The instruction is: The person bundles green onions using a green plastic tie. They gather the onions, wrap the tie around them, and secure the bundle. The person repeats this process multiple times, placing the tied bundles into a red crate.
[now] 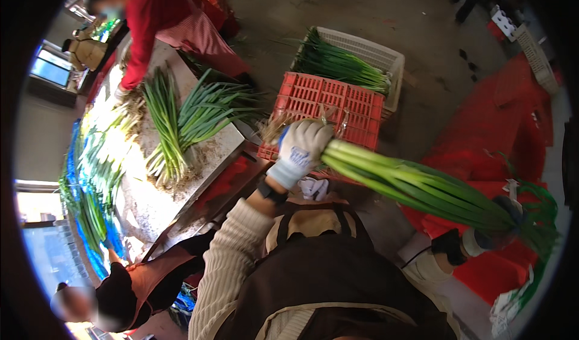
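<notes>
A long bunch of green onions (407, 177) stretches from the middle of the view to the right, white ends at the left and leaves at the right. My left hand (304, 148), in a white knit glove, grips it near the roots, which stick out beyond the fist. Around the leafy end is my right hand (504, 224), in a glove with a dark palm, partly hidden by leaves. Under the root end lies an upturned red plastic crate (328, 102). Behind that crate, a white plastic crate (362, 39) holds more green onions (346, 64).
A metal-topped table (217, 148) to the left carries piles of green onions (169, 127). One person in red (149, 28) leans over its far side; another person (144, 285) stands at lower left. Red sheeting (479, 127) and green plastic twine (540, 200) lie at right.
</notes>
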`<move>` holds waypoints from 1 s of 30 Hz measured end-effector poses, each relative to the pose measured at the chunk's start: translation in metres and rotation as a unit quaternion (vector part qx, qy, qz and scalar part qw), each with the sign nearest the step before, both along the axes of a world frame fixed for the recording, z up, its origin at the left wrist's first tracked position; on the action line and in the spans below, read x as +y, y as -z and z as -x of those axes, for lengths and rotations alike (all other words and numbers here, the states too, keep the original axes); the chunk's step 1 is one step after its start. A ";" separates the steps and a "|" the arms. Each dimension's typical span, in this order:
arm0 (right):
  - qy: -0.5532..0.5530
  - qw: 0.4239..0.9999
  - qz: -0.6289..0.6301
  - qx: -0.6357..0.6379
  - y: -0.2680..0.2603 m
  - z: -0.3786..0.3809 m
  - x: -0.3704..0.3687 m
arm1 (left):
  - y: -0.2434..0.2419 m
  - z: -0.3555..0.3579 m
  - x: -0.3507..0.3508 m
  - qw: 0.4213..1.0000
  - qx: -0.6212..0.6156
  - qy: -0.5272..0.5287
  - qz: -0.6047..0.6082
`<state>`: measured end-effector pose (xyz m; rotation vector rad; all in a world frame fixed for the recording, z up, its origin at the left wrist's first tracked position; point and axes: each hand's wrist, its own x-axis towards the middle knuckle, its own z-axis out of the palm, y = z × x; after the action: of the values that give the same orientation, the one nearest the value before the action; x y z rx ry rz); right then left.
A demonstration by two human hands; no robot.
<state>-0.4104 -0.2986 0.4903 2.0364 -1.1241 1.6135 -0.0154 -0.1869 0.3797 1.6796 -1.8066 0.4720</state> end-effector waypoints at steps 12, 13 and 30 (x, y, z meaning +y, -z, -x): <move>-0.242 0.967 0.044 0.064 -0.176 -0.128 0.082 | 0.051 0.023 -0.008 0.937 0.321 0.059 0.122; -0.294 0.955 -0.024 0.036 -0.184 -0.144 0.079 | 0.053 0.017 -0.008 0.940 0.325 0.030 0.099; -0.650 0.552 -0.519 0.052 -0.040 -0.345 0.048 | -0.011 -0.079 0.037 0.933 0.280 0.216 -0.063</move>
<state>-0.0649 -0.2508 0.5308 4.3865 -0.2277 0.9893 0.0638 -0.1496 0.3906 1.2583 -1.7087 -0.2967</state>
